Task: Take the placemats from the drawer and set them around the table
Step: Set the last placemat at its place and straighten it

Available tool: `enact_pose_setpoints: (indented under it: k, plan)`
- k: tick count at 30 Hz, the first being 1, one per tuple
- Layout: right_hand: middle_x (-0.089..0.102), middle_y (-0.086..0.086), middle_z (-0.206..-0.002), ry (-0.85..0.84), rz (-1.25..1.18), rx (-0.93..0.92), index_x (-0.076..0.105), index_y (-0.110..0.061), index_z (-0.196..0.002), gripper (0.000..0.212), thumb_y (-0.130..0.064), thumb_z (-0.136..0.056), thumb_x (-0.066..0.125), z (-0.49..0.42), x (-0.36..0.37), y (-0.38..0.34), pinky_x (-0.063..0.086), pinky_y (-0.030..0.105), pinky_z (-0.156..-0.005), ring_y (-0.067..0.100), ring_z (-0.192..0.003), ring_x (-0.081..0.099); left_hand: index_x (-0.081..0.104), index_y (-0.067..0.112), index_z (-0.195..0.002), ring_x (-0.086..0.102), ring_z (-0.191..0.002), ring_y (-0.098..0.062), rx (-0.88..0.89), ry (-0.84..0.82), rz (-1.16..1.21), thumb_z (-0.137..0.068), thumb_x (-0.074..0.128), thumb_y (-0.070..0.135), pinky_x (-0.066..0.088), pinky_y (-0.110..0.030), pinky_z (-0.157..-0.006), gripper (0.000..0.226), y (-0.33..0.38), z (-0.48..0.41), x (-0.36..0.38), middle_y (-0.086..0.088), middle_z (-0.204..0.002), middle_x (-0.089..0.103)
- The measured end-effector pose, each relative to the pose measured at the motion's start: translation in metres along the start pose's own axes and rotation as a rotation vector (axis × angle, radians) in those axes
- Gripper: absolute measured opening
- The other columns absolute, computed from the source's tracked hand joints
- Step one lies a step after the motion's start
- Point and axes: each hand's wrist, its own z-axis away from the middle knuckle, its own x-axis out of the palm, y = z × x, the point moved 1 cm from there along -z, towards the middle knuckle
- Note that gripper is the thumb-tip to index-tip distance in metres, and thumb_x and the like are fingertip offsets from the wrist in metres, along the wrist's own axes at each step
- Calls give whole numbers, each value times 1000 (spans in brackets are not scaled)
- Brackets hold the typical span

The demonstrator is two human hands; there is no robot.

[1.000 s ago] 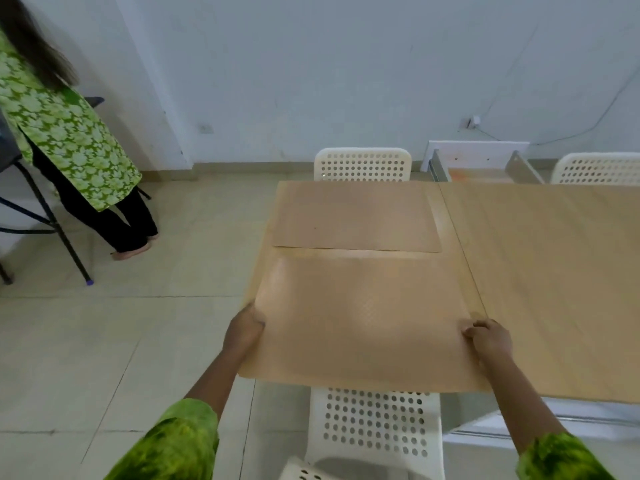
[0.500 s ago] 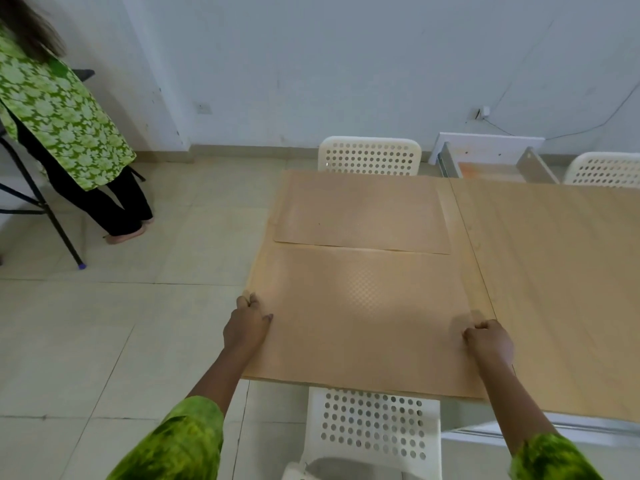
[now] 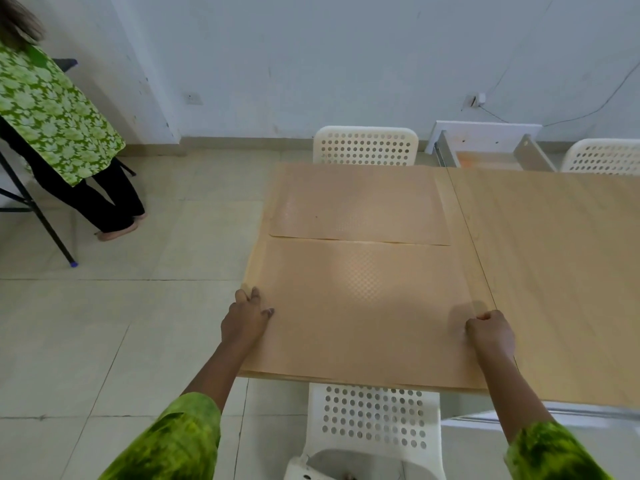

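Note:
Two tan textured placemats lie on the wooden table (image 3: pixel 554 271). The far placemat (image 3: pixel 353 206) lies flat at the table's far left end. The near placemat (image 3: pixel 360 306) lies flat just in front of it, its front edge along the table's near edge. My left hand (image 3: pixel 244 322) rests on the near placemat's left edge, fingers stretched forward over it. My right hand (image 3: pixel 490 332) has its fingers curled at the placemat's right edge and pinches it. An open drawer (image 3: pixel 491 157) shows beyond the table's far edge.
White perforated chairs stand at the far side (image 3: pixel 365 145), the far right (image 3: pixel 604 155) and right below me (image 3: pixel 374 424). A person in a green patterned top (image 3: pixel 52 109) stands at the left by a black folding frame (image 3: pixel 38 216). Tiled floor spreads left of the table.
The near placemat has slid forward and settled flat on the table, no longer overhanging the near edge. My left hand went from gripping its edge to lying on top of it.

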Motion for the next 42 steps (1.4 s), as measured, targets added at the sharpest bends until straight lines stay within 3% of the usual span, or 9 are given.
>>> enact_pose_setpoints:
  k: [16, 21, 24, 27, 30, 33, 38, 40, 42]
  plan:
    - [57, 15, -91, -16, 27, -15, 53, -3, -104, 24, -2, -81, 48, -2, 0, 0, 36, 29, -63, 29, -78, 50, 23, 14, -146, 49, -117, -31, -4, 1, -27, -96, 37, 44, 47, -41, -89, 60, 2, -1, 0, -14, -135, 31]
    - [60, 17, -98, -4, 52, -14, 53, -2, -109, 28, -2, -82, 49, -4, 2, 0, 39, 31, -68, 30, -83, 51, 24, 14, -145, 47, -117, -32, -15, -4, -18, -95, 39, 43, 46, -42, -89, 60, 3, 0, -1, -13, -134, 32]
    - [57, 20, -115, 18, 142, -10, 52, -2, -118, 35, -6, -84, 47, -1, 3, -4, 46, 38, -80, 34, -101, 52, 31, 12, -141, 41, -118, -32, -35, 24, -80, -94, 41, 42, 44, -42, -89, 57, 7, 2, -3, -14, -133, 34]
    - [45, 20, -131, 81, 429, -77, 44, -3, -130, 44, -14, -87, 44, 6, 7, -13, 38, 45, -97, 37, -123, 39, 41, 9, -132, 36, -121, -32, -60, 92, -121, -92, 44, 35, 39, -42, -93, 48, 19, 5, -8, -13, -135, 33]
    - [43, 18, -134, 81, 454, -244, 44, -4, -130, 43, -16, -90, 42, 16, 26, -33, 35, 43, -98, 35, -124, 37, 38, 9, -136, 29, -133, -31, 50, 167, -118, -92, 44, 31, 32, -43, -103, 50, 44, 0, -9, -12, -147, 27]
    - [41, 14, -140, -51, 407, -470, 44, -8, -133, 43, -19, -91, 43, 27, 64, -63, 33, 38, -102, 30, -129, 35, 32, 9, -142, 17, -143, -27, 249, 139, -124, -94, 42, 35, 18, -40, -114, 56, 80, -17, -2, -12, -155, 19]
    - [16, 1, -159, -215, 459, -747, 22, -21, -148, 53, -26, -96, 34, 35, 122, -105, 9, 40, -116, 18, -146, 12, 12, 7, -149, 0, -148, -20, 561, 16, -195, -98, 31, 41, 8, -36, -118, 64, 121, -51, 21, -8, -160, 0]
    - [6, -5, -160, -287, 511, -792, 14, -24, -150, 53, -28, -99, 28, 33, 135, -109, 1, 42, -117, 15, -148, 0, 3, 11, -150, -4, -147, -16, 608, -11, -218, -96, 20, 49, 2, -35, -118, 68, 123, -58, 30, -4, -160, -5]
    - [0, -7, -160, -316, 553, -801, 10, -27, -150, 53, -34, -99, 24, 28, 143, -107, -3, 43, -117, 15, -148, -6, 0, 18, -150, -9, -147, -15, 626, 10, -228, -85, -5, 66, -4, -38, -118, 82, 119, -60, 35, 1, -160, -8]
